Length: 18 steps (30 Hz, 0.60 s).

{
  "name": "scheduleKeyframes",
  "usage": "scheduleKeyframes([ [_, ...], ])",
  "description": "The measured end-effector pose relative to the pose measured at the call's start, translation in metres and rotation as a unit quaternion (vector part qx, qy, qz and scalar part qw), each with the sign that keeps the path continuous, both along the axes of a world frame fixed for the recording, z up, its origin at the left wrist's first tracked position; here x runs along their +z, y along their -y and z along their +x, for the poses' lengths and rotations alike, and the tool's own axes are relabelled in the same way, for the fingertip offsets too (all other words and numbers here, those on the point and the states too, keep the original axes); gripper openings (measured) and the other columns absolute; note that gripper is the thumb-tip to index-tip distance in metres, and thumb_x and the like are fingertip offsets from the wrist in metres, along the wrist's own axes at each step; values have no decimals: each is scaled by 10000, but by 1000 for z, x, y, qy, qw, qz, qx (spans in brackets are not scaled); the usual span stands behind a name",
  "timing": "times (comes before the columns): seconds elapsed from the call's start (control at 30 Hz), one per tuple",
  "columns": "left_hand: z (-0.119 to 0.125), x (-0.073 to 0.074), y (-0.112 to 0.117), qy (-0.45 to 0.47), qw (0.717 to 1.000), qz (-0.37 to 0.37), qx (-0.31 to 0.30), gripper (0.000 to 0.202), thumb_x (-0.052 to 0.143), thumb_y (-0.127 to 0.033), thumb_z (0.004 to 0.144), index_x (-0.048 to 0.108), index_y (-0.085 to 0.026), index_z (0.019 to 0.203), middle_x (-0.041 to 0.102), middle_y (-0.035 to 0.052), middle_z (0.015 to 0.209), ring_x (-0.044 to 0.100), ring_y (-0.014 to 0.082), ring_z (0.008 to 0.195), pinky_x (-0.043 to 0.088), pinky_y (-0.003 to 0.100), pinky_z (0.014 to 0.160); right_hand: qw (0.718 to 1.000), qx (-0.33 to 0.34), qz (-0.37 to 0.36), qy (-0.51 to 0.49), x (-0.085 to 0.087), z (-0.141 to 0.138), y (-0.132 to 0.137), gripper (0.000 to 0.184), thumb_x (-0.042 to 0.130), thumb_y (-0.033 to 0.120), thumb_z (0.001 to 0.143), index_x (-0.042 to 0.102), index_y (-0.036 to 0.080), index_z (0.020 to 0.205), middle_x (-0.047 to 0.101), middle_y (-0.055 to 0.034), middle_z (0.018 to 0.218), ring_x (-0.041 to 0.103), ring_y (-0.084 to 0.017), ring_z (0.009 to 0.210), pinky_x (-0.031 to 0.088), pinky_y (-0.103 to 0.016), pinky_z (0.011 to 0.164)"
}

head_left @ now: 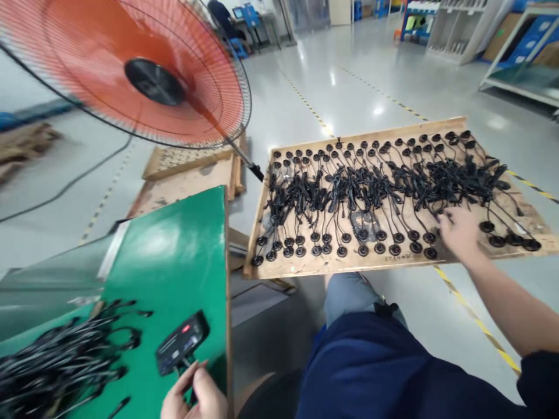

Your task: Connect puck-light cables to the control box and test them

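My left hand (194, 396) is at the lower left over a green-topped table (174, 250). Its thumb and finger pinch a dark cable end at the lower edge of a black tester box (182, 342), which has a small red display. To its left lies a pile of black cables (56, 361). My right hand (463, 233) reaches over a shallow wooden tray (305, 269). Its fingers close on a black cable (440, 216) in the tray, partly blurred. Rows of black cables with round disc-shaped ends fill this tray, their thin ends bunched along the middle.
A large orange fan (152, 81) stands at the upper left, close to the table. Behind it is another wooden tray (192, 160). Farther off, a person (225, 20) sits at a desk, and shelves (456, 29) stand at the upper right.
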<state>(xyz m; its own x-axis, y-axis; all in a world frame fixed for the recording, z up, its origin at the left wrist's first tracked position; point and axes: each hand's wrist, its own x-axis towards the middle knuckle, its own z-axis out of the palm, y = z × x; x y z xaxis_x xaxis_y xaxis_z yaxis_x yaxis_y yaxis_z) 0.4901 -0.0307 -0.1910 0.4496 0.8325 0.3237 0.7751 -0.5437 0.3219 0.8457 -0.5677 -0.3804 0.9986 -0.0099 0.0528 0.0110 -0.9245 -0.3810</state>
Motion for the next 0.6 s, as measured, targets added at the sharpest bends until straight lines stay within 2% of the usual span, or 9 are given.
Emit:
scheduleKeyframes([
  [0.03,0,-2,-3,-6,1000,10,-1,514,536,-560,975,755,-130,1155,749,161,1103,700,357,1075,540,499,1011,997,66,36,-6,2,-16,-48,382,508,329,957,727,105,1175,697,-221,1181,603,-334,1149,434,-472,1050],
  [0.07,-1,-4,-5,-10,1000,11,-9,510,529,-558,973,751,-135,1151,752,157,1108,706,345,1065,546,480,1002,983,151,97,-28,6,-35,-100,390,471,307,982,716,84,1190,686,-240,1200,597,-351,1157,438,-513,1047],
  [0.17,-10,-7,-11,-22,999,4,-43,474,538,-537,968,730,-144,1150,752,139,1115,717,299,1032,552,426,999,927,336,161,-52,25,-102,-258,328,524,334,995,722,189,1213,673,-136,1336,600,-286,1224,477,-466,1061],
  [0.23,-19,-8,-17,-37,997,5,-69,467,536,-538,965,721,-145,1138,750,136,1111,714,294,1033,547,420,1008,884,428,180,-59,36,-143,-349,400,626,354,946,683,208,1315,609,-104,1460,547,-275,1339,464,-457,1119],
  [0.3,-27,-8,-25,-53,994,9,-92,479,522,-550,962,711,-142,1127,747,143,1102,706,309,1049,539,435,1011,858,474,190,-63,43,-172,-421,584,660,338,921,576,128,1459,496,-146,1573,448,-294,1457,376,-480,1229],
  [0.37,-33,-7,-33,-66,992,15,-108,496,503,-553,962,700,-129,1129,745,160,1086,696,325,1058,534,452,998,844,496,193,-68,46,-188,-475,612,579,244,942,497,67,1523,407,-163,1632,333,-281,1544,259,-470,1308],
  [0.43,-38,-5,-38,-70,990,22,-122,509,488,-548,969,688,-112,1137,743,177,1078,692,332,1051,533,457,975,840,501,190,-80,44,-194,-512,610,518,161,928,486,26,1523,368,-188,1645,281,-288,1573,187,-488,1334],
  [0.5,-40,-2,-41,-63,988,30,-138,503,478,-537,981,681,-106,1144,741,181,1080,693,326,1030,529,453,958,840,501,182,-96,40,-198,-536,608,515,133,903,510,2,1497,391,-215,1622,295,-306,1568,171,-513,1335],
  [0.6,-43,2,-45,-49,984,36,-166,484,472,-521,997,676,-106,1140,739,176,1077,692,315,1015,516,449,954,848,490,174,-104,33,-206,-551,631,537,179,925,469,-21,1520,364,-227,1632,245,-315,1585,126,-513,1345],
])
